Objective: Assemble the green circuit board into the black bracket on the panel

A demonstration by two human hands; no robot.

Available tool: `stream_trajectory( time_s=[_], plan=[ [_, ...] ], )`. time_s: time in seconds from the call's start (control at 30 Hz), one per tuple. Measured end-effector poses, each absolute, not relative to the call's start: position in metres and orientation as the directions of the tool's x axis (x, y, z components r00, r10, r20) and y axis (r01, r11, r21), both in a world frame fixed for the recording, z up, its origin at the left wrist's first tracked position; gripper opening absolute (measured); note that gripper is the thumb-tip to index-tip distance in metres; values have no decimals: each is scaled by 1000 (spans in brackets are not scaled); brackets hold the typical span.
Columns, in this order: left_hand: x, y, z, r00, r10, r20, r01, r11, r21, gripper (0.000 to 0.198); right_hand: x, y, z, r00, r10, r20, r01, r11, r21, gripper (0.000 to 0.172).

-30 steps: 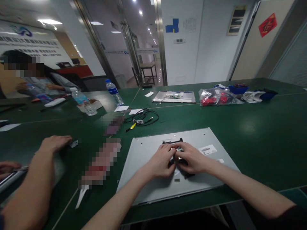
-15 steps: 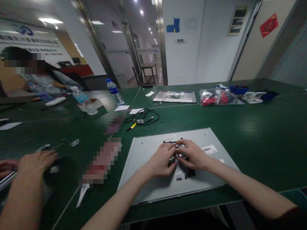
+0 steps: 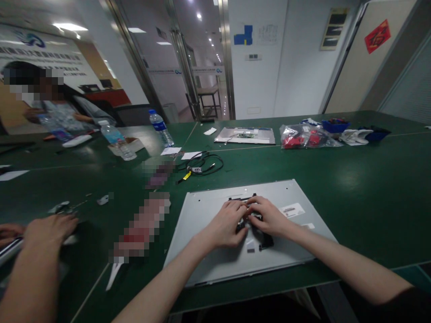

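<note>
A grey-white flat panel [image 3: 208, 251] lies on the green table in front of me. Both hands meet over dark, partly shiny parts near its middle. My left hand [image 3: 229, 224] has curved fingers closed around something small and dark that I cannot make out. My right hand [image 3: 267, 217] bends its fingers over the same spot, its fingertips close to those of my left hand; what they grip is mostly hidden. Below my right hand a black piece [image 3: 266, 241] shows on the panel, beside a small grey rectangle [image 3: 251, 247]. White labels [image 3: 292, 210] sit to the right.
A coiled black cable [image 3: 215, 163] lies beyond the panel. Farther back are another panel [image 3: 262, 136], a plastic bag with red items [image 3: 303, 138], blue trays [image 3: 335, 125] and bottles [image 3: 161, 129]. Another person's hand [image 3: 50, 229] is at the left; a person sits at the far left.
My right hand's fingers have shifted slightly left and drawn in toward my left hand. My left hand has hardly moved. The seated person's hand at the far left has risen.
</note>
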State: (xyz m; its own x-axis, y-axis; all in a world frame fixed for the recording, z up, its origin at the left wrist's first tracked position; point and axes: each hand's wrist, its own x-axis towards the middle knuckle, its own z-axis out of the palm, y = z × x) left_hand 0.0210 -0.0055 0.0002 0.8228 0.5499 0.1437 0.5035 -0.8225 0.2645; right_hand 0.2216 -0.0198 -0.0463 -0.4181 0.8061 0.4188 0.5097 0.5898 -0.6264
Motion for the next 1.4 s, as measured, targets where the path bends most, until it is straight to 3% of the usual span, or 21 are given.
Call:
stream_trajectory(
  time_s=[0.43,0.97,1.4],
  plan=[
    [21,-5,0,820,559,124,521,-818,245,32,220,-7,-45,-386,847,365,491,524,-696,16],
    [21,-5,0,822,558,115,522,-818,242,36,224,8,-53,-412,853,321,524,510,-682,10],
    [21,-4,0,821,560,105,524,-815,248,41,227,0,-44,-402,836,373,526,545,-653,9]
  ],
)
